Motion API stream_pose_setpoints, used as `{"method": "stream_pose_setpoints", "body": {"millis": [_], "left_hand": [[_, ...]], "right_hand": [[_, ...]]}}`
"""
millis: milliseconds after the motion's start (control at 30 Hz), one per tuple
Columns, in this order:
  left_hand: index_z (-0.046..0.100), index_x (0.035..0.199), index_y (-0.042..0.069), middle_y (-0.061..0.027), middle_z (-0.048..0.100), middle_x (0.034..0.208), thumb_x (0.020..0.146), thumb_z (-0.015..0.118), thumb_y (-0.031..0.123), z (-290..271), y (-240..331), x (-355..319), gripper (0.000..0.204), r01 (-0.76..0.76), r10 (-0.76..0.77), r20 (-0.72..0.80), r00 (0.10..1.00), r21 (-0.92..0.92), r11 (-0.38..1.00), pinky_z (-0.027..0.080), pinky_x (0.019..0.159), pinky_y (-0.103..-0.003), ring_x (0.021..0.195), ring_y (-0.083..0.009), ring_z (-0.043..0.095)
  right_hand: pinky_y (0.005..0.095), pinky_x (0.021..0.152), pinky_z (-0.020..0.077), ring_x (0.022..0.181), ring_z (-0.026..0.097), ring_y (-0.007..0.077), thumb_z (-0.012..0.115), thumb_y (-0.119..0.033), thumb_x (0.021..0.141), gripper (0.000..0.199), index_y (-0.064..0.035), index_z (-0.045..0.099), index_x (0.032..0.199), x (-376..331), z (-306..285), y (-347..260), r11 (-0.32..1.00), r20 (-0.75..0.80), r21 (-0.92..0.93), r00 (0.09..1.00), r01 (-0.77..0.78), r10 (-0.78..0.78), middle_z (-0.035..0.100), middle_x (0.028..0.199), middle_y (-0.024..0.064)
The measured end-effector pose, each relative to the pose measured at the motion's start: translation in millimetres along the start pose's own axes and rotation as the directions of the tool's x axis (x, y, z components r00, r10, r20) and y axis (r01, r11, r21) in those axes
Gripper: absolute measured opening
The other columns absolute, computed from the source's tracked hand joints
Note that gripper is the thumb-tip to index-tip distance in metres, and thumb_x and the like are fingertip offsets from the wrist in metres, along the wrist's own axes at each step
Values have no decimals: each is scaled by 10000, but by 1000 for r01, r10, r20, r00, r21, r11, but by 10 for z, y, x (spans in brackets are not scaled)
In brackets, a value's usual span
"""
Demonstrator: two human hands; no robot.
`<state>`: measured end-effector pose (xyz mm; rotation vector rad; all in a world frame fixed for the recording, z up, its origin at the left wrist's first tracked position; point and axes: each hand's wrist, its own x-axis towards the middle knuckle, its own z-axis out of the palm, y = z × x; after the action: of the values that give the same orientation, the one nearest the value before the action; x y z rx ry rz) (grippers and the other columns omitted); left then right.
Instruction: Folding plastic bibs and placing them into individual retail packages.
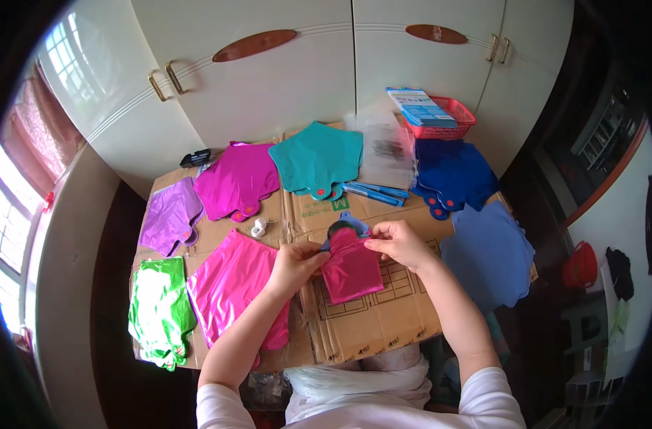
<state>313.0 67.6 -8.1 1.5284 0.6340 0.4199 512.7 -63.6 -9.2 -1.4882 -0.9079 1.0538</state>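
Note:
Over the cardboard in front of me, my left hand (298,263) and my right hand (403,244) pinch the two upper side edges of a small, shiny pink foil piece (353,270). It hangs flat between them, its lower edge toward me. Blue foil (349,219) and a dark patch show at its top; I cannot tell how these layers join. Just left of my left forearm lies a larger stack of pink foil pieces (229,286). A stack of light blue foil pieces (489,256) is right of my right hand.
Around the cardboard-covered table (369,336) lie green (158,304), lilac (170,218), magenta (238,179), teal (319,157) and dark blue (454,175) foil stacks. Clear plastic bags (386,154), blue pen-like packs (376,193), a white roll (258,227) and a red basket (458,114) stand beyond.

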Motion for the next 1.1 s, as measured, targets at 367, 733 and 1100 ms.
{"method": "stream_pose_setpoints", "body": {"millis": [367, 733, 1100], "left_hand": [[708, 837, 100, -71, 602, 740, 683, 693, 130, -66, -8, 19, 158, -310, 364, 86, 927, 722, 618, 495, 675, -342, 763, -245, 585], [577, 674, 80, -36, 532, 753, 654, 589, 110, 39, -68, -59, 38, -655, 537, 588, 604, 751, -85, 489, 634, -308, 757, -197, 547], [607, 655, 70, -32, 526, 749, 650, 586, 117, 230, -66, -160, 52, -588, 379, 697, 609, 717, -374, 483, 638, -279, 756, -176, 543]], "right_hand": [[325, 593, 450, 648, 612, 224, 705, -147, 736, 142, -22, 650, 774, 60, -5, 118, 811, -75, -545, 951, 212, -299, 638, 721, 129], [376, 707, 478, 817, 595, 304, 555, 66, 689, 136, -35, 623, 750, 101, 22, 181, 534, 67, -720, 812, 442, -580, 609, 781, 117], [361, 957, 446, 1078, 566, 238, 576, -29, 745, 259, -26, 632, 997, -208, 339, 10, 16, 344, -885, 676, 466, -651, 619, 1093, 92]]}}
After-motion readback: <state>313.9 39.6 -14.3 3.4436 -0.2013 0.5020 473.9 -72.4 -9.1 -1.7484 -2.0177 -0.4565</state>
